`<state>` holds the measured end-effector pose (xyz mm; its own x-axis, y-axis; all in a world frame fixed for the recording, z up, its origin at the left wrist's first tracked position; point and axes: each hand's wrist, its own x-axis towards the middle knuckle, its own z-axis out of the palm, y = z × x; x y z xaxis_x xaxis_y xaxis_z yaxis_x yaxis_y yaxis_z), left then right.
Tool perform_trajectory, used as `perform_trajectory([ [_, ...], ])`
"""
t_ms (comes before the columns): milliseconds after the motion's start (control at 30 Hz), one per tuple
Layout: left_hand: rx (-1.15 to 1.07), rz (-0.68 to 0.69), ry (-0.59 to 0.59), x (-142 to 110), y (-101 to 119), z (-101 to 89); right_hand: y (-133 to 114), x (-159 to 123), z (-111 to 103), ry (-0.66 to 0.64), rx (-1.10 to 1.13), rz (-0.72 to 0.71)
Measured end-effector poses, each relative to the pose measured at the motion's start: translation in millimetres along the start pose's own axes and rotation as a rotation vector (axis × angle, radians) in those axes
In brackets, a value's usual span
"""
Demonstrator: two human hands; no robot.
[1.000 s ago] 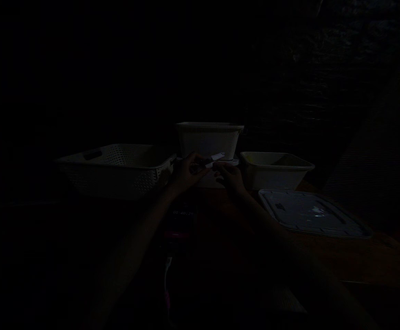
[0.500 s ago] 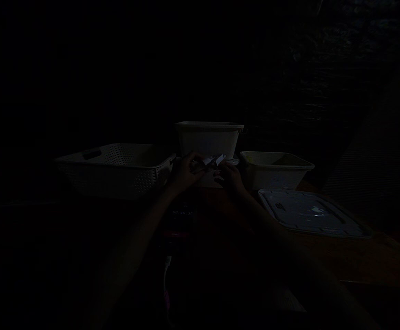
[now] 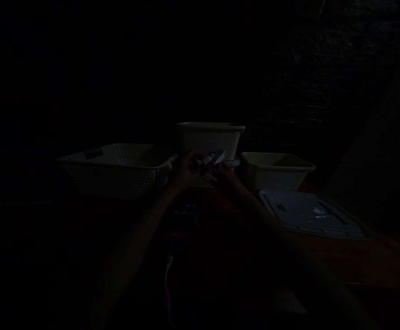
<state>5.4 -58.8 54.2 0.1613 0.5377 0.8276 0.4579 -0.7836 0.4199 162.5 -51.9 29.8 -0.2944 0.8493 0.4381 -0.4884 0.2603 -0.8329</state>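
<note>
Both hands meet on one small pale object, slim and stick-like [image 3: 213, 159], held up in front of the person above the dark wooden table [image 3: 358, 256]. The left hand [image 3: 183, 173] is curled around its nearer, darker end, fingers closed on it; the right hand [image 3: 224, 176] comes in from below and to the side, fingertips pinched on or just under the pale end. The room is so dim that I cannot tell exactly what the object is, nor whether it is one piece or two being worked together.

It seems to be held high and between both hands so that each can grip an end, as if to steady one part against the other. Its long axis runs roughly left to right, tilted, with the pale end up and toward the right and the dark end down in the left hand's grasp.

Behind the hands stands a deep white plastic bin [image 3: 209, 136]. To the left sits a wide white perforated basket [image 3: 117, 167], to the right a shallow white tub [image 3: 275, 170], and nearer, a flat pale lid [image 3: 313, 214] lies on the table.
</note>
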Motion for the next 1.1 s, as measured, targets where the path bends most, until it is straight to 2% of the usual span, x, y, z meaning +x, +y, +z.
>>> perform_trajectory([
  [167, -0.043, -0.021, 0.005, 1, 2, 0.4, -5, -2, 2, -0.061, -0.074, -0.041],
  [333, 0.001, -0.040, 0.011, 0, 5, -1.5, -6, -3, 4, -0.058, -0.040, -0.080],
  [567, 0.017, 0.003, 0.023, 0, 2, -0.7, -4, -3, 3, -0.073, -0.001, -0.089],
  [767, 0.038, 0.087, 0.021, -1, -6, 2.8, -4, 2, -4, -0.127, 0.034, 0.013],
  [867, 0.170, 0.126, 0.037, -1, -9, 4.3, -1, 4, -6, -0.042, -0.047, 0.015],
  [967, 0.320, 0.166, 0.044, -2, -11, 4.8, 3, 4, -8, 0.086, -0.216, -0.077],
  [1100, 0.403, 0.187, 0.033, -4, -14, 6.2, 5, 0, -10, 0.091, -0.432, -0.205],
])
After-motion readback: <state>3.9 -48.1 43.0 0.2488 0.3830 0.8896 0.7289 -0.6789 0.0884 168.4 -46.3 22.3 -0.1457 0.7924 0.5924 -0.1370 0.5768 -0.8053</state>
